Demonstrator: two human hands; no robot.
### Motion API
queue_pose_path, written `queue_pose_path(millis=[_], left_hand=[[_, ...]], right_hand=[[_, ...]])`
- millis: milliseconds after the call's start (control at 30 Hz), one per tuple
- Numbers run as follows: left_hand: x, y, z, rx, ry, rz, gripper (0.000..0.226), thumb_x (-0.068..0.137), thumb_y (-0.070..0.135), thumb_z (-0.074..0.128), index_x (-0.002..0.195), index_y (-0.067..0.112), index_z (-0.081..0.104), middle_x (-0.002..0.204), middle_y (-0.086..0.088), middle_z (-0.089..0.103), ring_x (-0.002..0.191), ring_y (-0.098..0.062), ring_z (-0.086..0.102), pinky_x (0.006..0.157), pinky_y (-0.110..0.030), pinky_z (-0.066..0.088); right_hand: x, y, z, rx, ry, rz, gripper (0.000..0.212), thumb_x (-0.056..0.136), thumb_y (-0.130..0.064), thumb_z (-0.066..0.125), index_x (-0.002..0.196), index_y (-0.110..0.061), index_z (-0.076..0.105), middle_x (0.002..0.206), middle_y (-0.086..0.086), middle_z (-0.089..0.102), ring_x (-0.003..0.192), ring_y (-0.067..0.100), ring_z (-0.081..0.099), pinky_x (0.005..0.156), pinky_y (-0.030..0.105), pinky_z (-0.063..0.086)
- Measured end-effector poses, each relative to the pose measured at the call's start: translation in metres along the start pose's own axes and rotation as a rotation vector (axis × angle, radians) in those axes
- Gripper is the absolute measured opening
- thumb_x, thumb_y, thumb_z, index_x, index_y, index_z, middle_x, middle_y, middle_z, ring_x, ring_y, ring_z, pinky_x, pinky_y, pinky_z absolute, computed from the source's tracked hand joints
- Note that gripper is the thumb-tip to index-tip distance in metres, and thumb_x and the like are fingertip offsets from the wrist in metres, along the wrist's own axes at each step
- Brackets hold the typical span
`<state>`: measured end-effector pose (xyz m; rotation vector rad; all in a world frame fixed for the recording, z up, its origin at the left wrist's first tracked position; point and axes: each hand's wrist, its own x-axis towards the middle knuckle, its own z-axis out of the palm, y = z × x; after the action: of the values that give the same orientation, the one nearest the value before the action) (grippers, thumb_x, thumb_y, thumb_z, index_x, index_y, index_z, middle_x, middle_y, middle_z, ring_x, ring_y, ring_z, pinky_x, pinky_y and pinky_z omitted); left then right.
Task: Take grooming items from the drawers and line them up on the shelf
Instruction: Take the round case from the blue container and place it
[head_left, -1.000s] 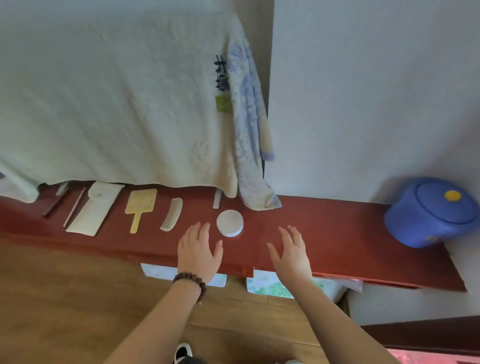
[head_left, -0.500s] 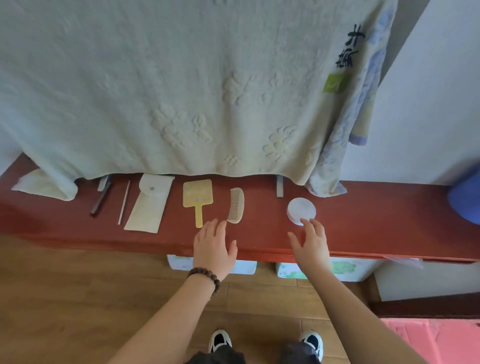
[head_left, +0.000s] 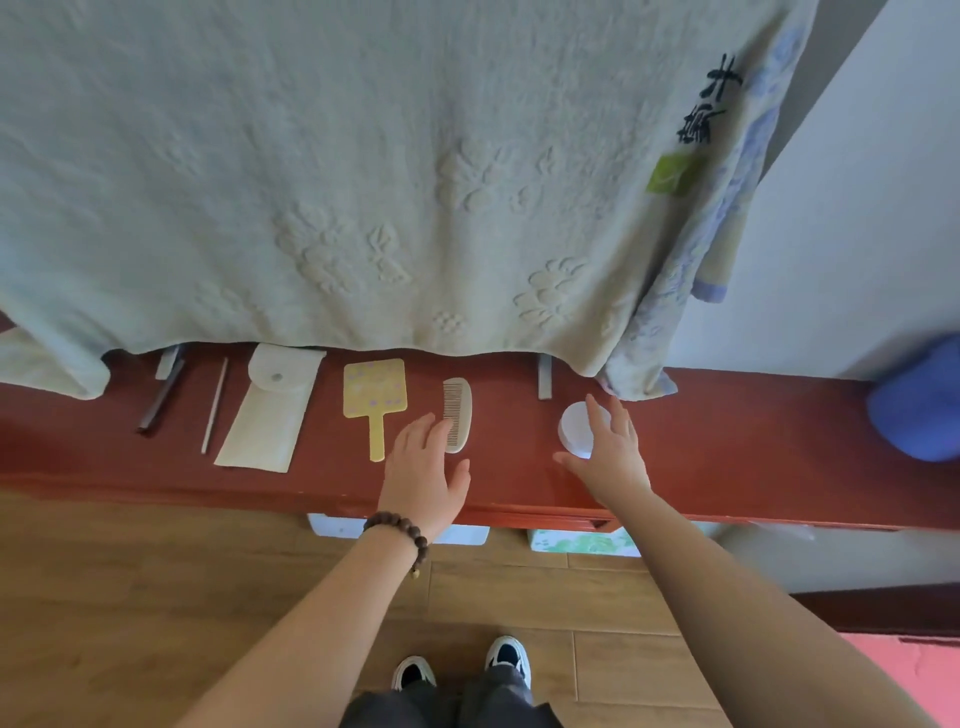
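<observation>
A row of grooming items lies on the red shelf (head_left: 727, 467): a dark tool (head_left: 161, 400), a thin stick (head_left: 214, 405), a white pouch (head_left: 270, 410), a yellow hand mirror (head_left: 375, 397), a pale comb (head_left: 458, 413), a small grey file (head_left: 544, 376) and a round white jar (head_left: 574, 428). My left hand (head_left: 423, 473) lies flat with straight fingers, its fingertips at the comb's lower end. My right hand (head_left: 608, 452) reaches over the round jar with spread fingers and partly covers it; it holds nothing.
A large pale towel (head_left: 363, 182) hangs over the back of the shelf and hides its rear edge. A blue lidded pot (head_left: 919, 400) stands at the shelf's right end. White drawer boxes (head_left: 467, 532) sit beneath the shelf, over the wooden floor.
My right hand has slid forward over the round jar. My left hand has moved up to the comb's lower end. The view has shifted a little.
</observation>
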<state>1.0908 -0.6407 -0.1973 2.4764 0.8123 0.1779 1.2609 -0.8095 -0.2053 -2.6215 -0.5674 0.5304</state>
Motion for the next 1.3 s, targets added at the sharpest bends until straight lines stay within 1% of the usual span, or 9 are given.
queue_pose_path(millis=[233,333,433,533,667,833,967,1067,1300], left_hand=[[0.009,0.006,-0.010,-0.128,-0.061,0.024,0.048,0.091,0.026,0.056,0.137,0.015,0.044,0.144,0.000,0.041,0.136,-0.017,0.032,0.105,-0.026,0.033],[0.016,0.007,-0.014,-0.187,-0.084,0.030,0.050,0.090,0.030,0.058,0.137,0.020,0.043,0.141,0.003,0.043,0.133,-0.016,0.037,0.106,-0.028,0.036],[0.020,0.020,-0.021,-0.276,-0.108,0.062,0.059,0.085,0.037,0.064,0.138,0.026,0.039,0.142,0.005,0.041,0.133,-0.013,0.038,0.108,-0.036,0.038],[0.022,0.040,-0.031,-0.427,-0.205,0.075,0.084,0.076,0.040,0.075,0.145,0.029,0.028,0.149,0.007,0.029,0.136,-0.008,0.031,0.112,-0.033,0.031],[0.023,0.061,-0.049,-0.797,-0.286,0.062,0.093,0.068,0.023,0.085,0.143,0.033,0.030,0.140,0.014,0.040,0.124,-0.005,0.049,0.101,-0.029,0.044],[0.024,0.072,-0.067,-0.911,-0.274,0.115,0.068,0.066,0.011,0.085,0.121,0.034,0.051,0.111,0.016,0.062,0.099,-0.006,0.066,0.081,-0.025,0.055],[0.023,0.072,-0.071,-0.885,-0.280,0.133,0.066,0.064,0.017,0.086,0.115,0.041,0.053,0.104,0.024,0.064,0.096,-0.007,0.066,0.084,-0.031,0.055],[0.023,0.069,-0.075,-0.857,-0.301,0.149,0.065,0.066,0.020,0.086,0.119,0.040,0.054,0.108,0.017,0.064,0.096,-0.007,0.065,0.087,-0.031,0.053],[0.025,0.055,-0.097,-0.938,-0.616,0.109,0.055,0.069,0.023,0.080,0.120,0.033,0.061,0.109,-0.002,0.067,0.101,-0.020,0.065,0.087,-0.035,0.054]], right_hand=[[0.014,-0.001,-0.005,-0.143,-0.006,-0.012,0.078,0.088,-0.038,0.060,0.150,-0.016,0.019,0.151,0.003,0.027,0.134,0.028,0.025,0.100,0.040,0.039],[0.014,-0.006,-0.010,-0.111,-0.025,0.012,0.076,0.085,-0.040,0.063,0.148,-0.016,0.027,0.146,0.006,0.033,0.131,0.029,0.029,0.099,0.040,0.040],[0.008,-0.023,-0.024,0.181,-0.042,0.030,0.073,0.081,-0.040,0.069,0.143,-0.018,0.036,0.140,0.006,0.043,0.125,0.025,0.042,0.096,0.037,0.040],[-0.010,-0.051,-0.043,0.684,-0.164,0.019,0.060,0.083,-0.037,0.069,0.136,-0.020,0.046,0.120,0.002,0.059,0.106,0.018,0.059,0.088,0.031,0.047],[-0.030,-0.074,-0.062,1.019,-0.368,-0.102,0.057,0.079,-0.036,0.069,0.130,-0.018,0.054,0.115,0.015,0.066,0.104,0.029,0.066,0.094,0.042,0.052],[-0.038,-0.083,-0.080,1.002,-0.415,-0.173,0.049,0.080,-0.035,0.067,0.123,-0.014,0.059,0.111,0.014,0.069,0.102,0.029,0.067,0.087,0.040,0.056],[-0.040,-0.085,-0.086,0.992,-0.427,-0.169,0.048,0.078,-0.034,0.065,0.120,-0.012,0.059,0.104,0.012,0.070,0.092,0.027,0.069,0.076,0.033,0.056],[-0.039,-0.085,-0.091,0.965,-0.457,-0.171,0.040,0.079,-0.034,0.061,0.115,-0.015,0.063,0.099,0.006,0.072,0.089,0.021,0.068,0.078,0.033,0.055],[-0.027,-0.076,-0.110,0.720,-0.564,-0.077,0.038,0.092,-0.040,0.052,0.104,-0.006,0.064,0.092,0.016,0.057,0.078,0.024,0.057,0.072,0.031,0.051]])
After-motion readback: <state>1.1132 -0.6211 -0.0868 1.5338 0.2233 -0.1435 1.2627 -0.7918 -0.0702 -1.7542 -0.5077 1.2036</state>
